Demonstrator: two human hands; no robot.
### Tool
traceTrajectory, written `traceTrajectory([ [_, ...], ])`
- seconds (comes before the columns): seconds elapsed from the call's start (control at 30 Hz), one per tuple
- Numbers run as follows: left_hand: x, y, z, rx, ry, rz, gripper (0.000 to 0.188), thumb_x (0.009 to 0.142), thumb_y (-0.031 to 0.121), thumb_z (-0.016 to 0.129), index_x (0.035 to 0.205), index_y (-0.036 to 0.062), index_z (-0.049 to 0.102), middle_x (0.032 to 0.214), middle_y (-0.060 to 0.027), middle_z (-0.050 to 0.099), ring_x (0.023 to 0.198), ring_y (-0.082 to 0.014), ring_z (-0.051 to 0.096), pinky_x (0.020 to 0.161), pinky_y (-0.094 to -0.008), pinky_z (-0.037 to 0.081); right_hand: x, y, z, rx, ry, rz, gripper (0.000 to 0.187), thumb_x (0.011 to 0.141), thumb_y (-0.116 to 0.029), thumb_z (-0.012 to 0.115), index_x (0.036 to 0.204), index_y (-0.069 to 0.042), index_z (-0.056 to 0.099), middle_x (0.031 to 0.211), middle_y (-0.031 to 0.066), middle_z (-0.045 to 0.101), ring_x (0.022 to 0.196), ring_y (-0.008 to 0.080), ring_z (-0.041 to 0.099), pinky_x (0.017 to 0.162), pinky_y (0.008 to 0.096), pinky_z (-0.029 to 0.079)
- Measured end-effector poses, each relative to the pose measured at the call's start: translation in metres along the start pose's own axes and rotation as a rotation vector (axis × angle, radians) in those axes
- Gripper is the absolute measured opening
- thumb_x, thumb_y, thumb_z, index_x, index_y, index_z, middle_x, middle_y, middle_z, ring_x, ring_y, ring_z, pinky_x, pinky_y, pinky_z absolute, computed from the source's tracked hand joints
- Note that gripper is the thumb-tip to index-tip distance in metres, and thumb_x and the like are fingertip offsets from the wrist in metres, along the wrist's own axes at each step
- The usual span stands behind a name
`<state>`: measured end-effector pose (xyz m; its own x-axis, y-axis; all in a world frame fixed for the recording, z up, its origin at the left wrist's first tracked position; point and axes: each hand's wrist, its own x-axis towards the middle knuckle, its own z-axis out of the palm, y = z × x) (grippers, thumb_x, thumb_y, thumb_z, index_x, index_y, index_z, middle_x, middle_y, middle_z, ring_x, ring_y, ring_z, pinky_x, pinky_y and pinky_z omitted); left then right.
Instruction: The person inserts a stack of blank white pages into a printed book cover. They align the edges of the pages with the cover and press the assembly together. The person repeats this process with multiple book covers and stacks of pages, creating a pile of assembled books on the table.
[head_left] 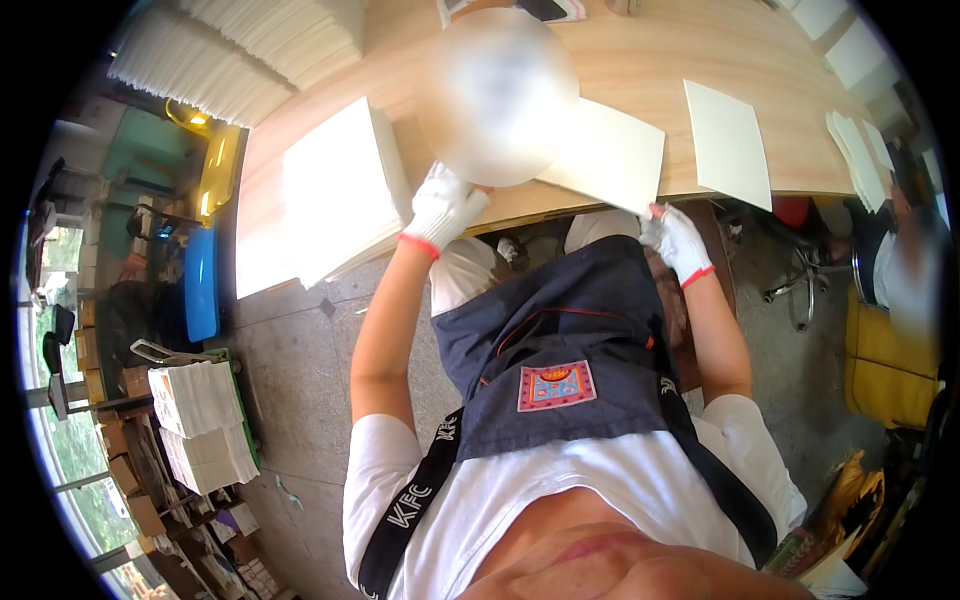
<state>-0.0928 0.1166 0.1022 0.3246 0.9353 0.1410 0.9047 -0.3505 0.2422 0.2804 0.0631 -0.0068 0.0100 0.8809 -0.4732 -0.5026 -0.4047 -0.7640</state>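
Note:
A cream sheet of paper or thin card [610, 150] lies slanted over the table's near edge. My right hand [676, 243], in a white glove with a red cuff, pinches its near right corner between thumb and fingers. A round blurred patch covers the sheet's left part. Beside that patch, my left hand [445, 208], gloved the same way, has its fingers curled together; the blur hides what they grip. Just left of it stands a thick stack of white sheets [340, 190]. Another pale sheet [728, 145] lies flat to the right of my right hand.
Tall paper piles [235, 60] fill the table's far left. More sheets [857, 160] lie at its right end. On the floor at left stands a cart of stacked paper [205, 425]. A wheeled chair [800, 285] and a yellow seat [880, 365] are at right.

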Motion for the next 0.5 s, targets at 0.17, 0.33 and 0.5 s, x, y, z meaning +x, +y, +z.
traceTrajectory([
  [0.17, 0.042, -0.011, 0.048, 0.215, 0.039, 0.098, 0.041, 0.084, 0.033, 0.054, 0.120, 0.0142, 0.053, 0.112, -0.0075, 0.060, 0.097, -0.0225, 0.059, 0.075, -0.0354, 0.050, -0.039, 0.000, 0.035, 0.088, -0.146, 0.397, 0.021, 0.088, -0.018, 0.058, 0.104, -0.005, 0.054, 0.079, 0.0113, 0.064, 0.064, 0.0205, 0.065, 0.052, 0.0333, 0.057],
  [0.33, 0.071, 0.006, 0.029, -0.270, -0.336, -0.271, 0.054, 0.084, 0.041, 0.055, 0.131, 0.0179, 0.042, 0.117, -0.0032, 0.058, 0.099, -0.0196, 0.059, 0.077, -0.0326, 0.049, -0.016, 0.001, 0.018, -0.127, 0.000, -0.033, 0.030, 0.089, -0.015, 0.053, 0.117, -0.006, 0.051, 0.073, 0.0089, 0.060, 0.045, 0.0155, 0.056, 0.036, 0.0279, 0.045],
  [0.5, 0.081, -0.001, 0.032, -0.203, -0.373, -0.274, 0.041, 0.082, 0.029, 0.054, 0.121, 0.0178, 0.047, 0.112, -0.0042, 0.059, 0.100, -0.0222, 0.057, 0.079, -0.0348, 0.048, -0.031, -0.016, 0.003, 0.139, -0.123, -0.172, 0.043, 0.085, -0.008, 0.051, 0.127, -0.003, 0.042, 0.098, 0.0092, 0.060, 0.075, 0.0162, 0.062, 0.057, 0.0263, 0.051],
])
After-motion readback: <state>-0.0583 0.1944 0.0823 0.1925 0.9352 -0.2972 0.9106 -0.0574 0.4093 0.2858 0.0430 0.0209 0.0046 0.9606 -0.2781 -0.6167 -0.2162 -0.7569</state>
